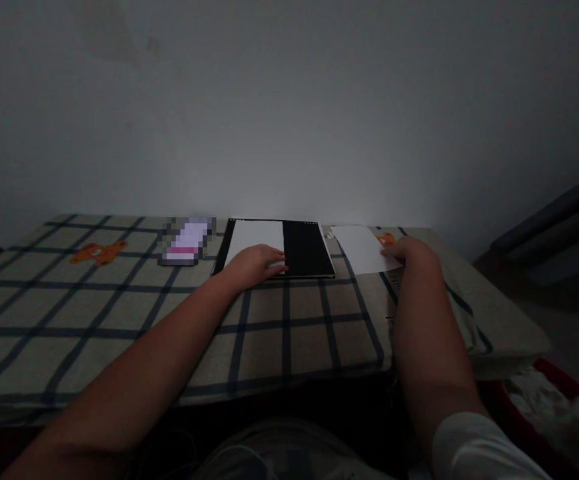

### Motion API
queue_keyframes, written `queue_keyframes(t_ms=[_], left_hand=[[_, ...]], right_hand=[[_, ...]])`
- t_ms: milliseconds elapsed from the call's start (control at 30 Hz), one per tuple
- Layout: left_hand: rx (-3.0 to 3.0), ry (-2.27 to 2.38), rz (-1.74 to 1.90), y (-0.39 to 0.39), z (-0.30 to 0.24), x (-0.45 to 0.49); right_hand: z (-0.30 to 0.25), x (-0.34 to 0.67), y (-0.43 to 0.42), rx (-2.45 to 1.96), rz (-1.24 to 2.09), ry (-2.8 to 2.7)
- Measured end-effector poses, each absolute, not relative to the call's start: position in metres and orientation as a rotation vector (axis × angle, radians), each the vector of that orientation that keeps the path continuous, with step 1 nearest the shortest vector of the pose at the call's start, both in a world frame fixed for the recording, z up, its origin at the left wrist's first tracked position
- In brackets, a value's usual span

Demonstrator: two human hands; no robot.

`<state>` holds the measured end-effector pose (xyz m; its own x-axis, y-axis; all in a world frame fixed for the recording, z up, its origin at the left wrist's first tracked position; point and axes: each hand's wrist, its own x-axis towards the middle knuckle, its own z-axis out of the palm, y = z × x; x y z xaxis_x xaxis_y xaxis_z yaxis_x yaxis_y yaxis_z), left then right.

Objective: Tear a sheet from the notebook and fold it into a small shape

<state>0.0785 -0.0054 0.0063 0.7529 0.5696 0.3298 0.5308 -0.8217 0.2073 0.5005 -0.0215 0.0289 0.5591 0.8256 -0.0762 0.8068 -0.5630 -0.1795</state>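
Observation:
A flat black pad (309, 250), punched with small holes along its far edge, lies on the table near the wall. On its left part rests a white sheet (256, 237), leaving the black surface bare on the right. My left hand (256, 261) lies over the near part of this sheet, thumb and fingers stretched out and apart. To the right of the pad, my right hand (399, 251) pinches the right edge of another white sheet of paper (362, 250), which is low over the tablecloth or touching it; I cannot tell which.
A checked tablecloth (264, 343) with orange bear prints (99, 253) covers the table. A phone-like object (188, 240), blurred by pixels, lies left of the pad. The wall (279, 133) rises behind. A red bin (564, 387) with crumpled white stuff stands below right.

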Motion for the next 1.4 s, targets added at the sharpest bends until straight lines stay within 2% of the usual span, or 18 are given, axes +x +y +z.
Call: queue_keyframes(t_ms=[100, 200, 367, 500, 800, 1167, 1400], left_hand=[[2.849, 0.932, 0.555, -0.008, 0.009, 0.079], [2.855, 0.979, 0.506, -0.011, 0.013, 0.080], [2.922, 0.983, 0.382, -0.012, 0.018, 0.075], [2.876, 1.031, 0.306, -0.008, 0.019, 0.068], [2.827, 0.958, 0.385, -0.008, 0.014, 0.074], [2.720, 0.883, 0.539, -0.004, 0.016, 0.073], [2.751, 0.982, 0.529, -0.008, 0.021, 0.072]], right_hand=[[0.032, 0.497, -0.021, -2.809, 0.341, -1.314], [0.033, 0.492, -0.018, -2.716, 0.268, -1.446], [0.034, 0.455, -0.005, -2.108, -0.074, -1.811], [0.033, 0.392, -0.001, -1.618, 0.018, -2.077], [0.007, 0.297, -0.012, -0.937, 0.161, -2.535], [0.010, 0.303, -0.017, -0.870, 0.180, -2.569], [0.009, 0.302, -0.013, -0.996, 0.160, -2.550]])
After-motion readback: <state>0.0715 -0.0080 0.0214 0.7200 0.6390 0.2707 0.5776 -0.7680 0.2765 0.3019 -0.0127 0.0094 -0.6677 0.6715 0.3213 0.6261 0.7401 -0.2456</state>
